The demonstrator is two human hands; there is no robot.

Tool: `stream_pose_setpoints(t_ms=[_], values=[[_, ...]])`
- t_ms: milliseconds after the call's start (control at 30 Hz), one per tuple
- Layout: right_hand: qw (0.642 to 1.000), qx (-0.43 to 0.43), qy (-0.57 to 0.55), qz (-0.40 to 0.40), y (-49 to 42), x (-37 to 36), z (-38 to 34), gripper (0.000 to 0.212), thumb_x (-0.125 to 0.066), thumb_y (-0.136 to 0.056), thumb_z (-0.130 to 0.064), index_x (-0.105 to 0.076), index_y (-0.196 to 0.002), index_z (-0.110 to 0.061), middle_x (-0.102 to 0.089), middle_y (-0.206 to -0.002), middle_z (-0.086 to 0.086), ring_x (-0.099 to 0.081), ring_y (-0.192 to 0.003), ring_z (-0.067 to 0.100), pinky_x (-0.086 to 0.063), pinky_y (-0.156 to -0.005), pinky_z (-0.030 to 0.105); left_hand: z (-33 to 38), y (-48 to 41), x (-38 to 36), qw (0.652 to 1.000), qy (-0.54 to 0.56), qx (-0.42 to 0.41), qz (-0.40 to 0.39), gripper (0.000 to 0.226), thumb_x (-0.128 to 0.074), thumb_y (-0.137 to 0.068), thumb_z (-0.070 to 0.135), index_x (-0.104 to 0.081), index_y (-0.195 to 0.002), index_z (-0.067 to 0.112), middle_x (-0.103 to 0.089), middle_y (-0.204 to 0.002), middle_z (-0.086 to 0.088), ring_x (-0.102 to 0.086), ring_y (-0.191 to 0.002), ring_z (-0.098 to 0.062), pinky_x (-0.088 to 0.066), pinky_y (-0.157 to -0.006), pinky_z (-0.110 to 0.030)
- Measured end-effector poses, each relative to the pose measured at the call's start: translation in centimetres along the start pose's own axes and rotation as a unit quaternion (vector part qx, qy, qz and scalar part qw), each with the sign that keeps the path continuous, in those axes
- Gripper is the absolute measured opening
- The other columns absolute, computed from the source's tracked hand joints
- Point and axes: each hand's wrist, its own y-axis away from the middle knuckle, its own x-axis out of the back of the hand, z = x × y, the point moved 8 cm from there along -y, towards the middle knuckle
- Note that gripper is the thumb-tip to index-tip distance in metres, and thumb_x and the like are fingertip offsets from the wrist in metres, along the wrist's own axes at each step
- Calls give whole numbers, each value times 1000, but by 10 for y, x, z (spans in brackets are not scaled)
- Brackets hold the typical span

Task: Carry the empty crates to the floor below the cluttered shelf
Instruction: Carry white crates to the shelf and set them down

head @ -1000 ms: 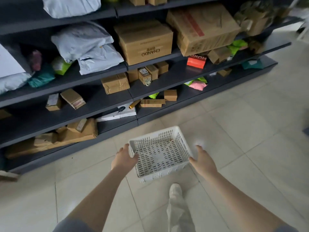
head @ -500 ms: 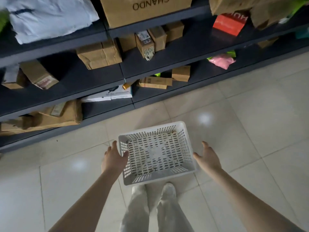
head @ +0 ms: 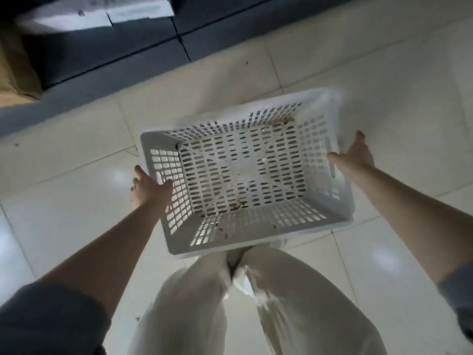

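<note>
A white perforated plastic crate (head: pixel 330 221) hangs over the pale tiled floor, right in front of my legs. It is empty apart from a few brown crumbs on its bottom. My left hand (head: pixel 149 187) grips its left wall, thumb over the rim. My right hand (head: pixel 354 158) presses against its right wall, thumb on the rim and fingers spread along the outside. The dark bottom shelf (head: pixel 107 44) runs along the top of the view, a short way beyond the crate.
A brown cardboard box (head: pixel 15 65) lies on the bottom shelf at the left. White flat packages (head: pixel 76 15) sit further back on it. Glossy floor tiles (head: pixel 64 213) spread all around the crate and my light trousers (head: pixel 194 303).
My view has tipped down and drawn close to the floor, so the upper shelves have left the picture. The crate, held in both hands, now looks much larger and sits lower, near the shelf base.
</note>
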Motion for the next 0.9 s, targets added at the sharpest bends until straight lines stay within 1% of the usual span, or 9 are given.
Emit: stream_pose_setpoints(t_ms=[133,233,300,400,433,567,667,767,900], values=[[999,-33,-37,-9,-41,-42,32,76,-68,-80,-34,-29,-140,-7,-48,-138,18,-50,-122,38,-44,-95,41,-20,-33,-39,996,76,12,36,63,-57,-84,9,-27,-139,12,-50,-130,-22,-53,-116,-42,-49,-90,-50],[997,6,-42,68,-50,-45,39,41,-56,-83,-31,-54,-115,-5,-64,-111,21,-62,-96,38,-49,-82,44,-28,-43,-42,994,75,14,81,40,-43,-86,1,-35,-124,9,-59,-119,-20,-60,-103,-41,-45,-70,-42],[995,33,-63,68,-53,-45,40,33,-52,-79,-38,-58,-98,-11,-66,-96,21,-61,-79,31,-52,-75,45,-28,-46,-39,994,63,9,85,36,-37,-85,-5,-38,-117,11,-63,-114,-21,-61,-98,-41,-39,-66,-36],[997,37,-60,45,-55,-41,47,28,-52,-78,-43,-56,-87,-16,-66,-93,21,-55,-66,29,-52,-57,19,-24,-42,-28,995,62,-18,74,45,-35,-84,-9,-38,-126,6,-63,-115,-22,-61,-95,-41,-39,-65,-35],[996,32,-63,49,-53,-36,52,29,-53,-77,-43,-57,-86,-16,-67,-93,21,-57,-67,30,-51,-59,17,-21,-40,-23,995,63,-30,71,46,-36,-84,-8,-38,-127,6,-63,-115,-22,-60,-92,-40,-39,-65,-34],[988,4,-139,61,-26,-3,67,29,-56,-62,-47,-54,-79,-23,-60,-74,12,-57,-62,28,-55,-64,53,8,-22,19,993,53,-75,71,50,-38,-84,-7,-38,-131,8,-63,-115,-23,-61,-96,-41,-40,-66,-35],[978,-19,-194,79,22,41,67,10,-59,-73,-30,-54,-71,-21,-57,-65,11,-54,-52,27,-53,-57,47,43,6,65,989,46,-122,64,47,-40,-85,-7,-38,-130,7,-62,-112,-22,-56,-83,-35,-37,-59,-33],[969,-50,-223,95,73,93,80,16,-59,-68,-32,-52,-64,-18,-59,-64,13,-56,-53,29,-52,-56,42,81,47,122,983,37,-173,56,44,-41,-85,-7,-38,-127,6,-62,-102,-24,-55,-77,-35,-38,-57,-36],[964,-61,-230,122,160,191,81,15,-60,-74,-29,-59,-77,-14,-70,-76,20,-69,-65,38,-58,-66,54,133,125,209,972,13,-231,48,41,-41,-86,-4,-38,-126,6,-53,-78,-13,-56,-78,-38,-37,-57,-36]])
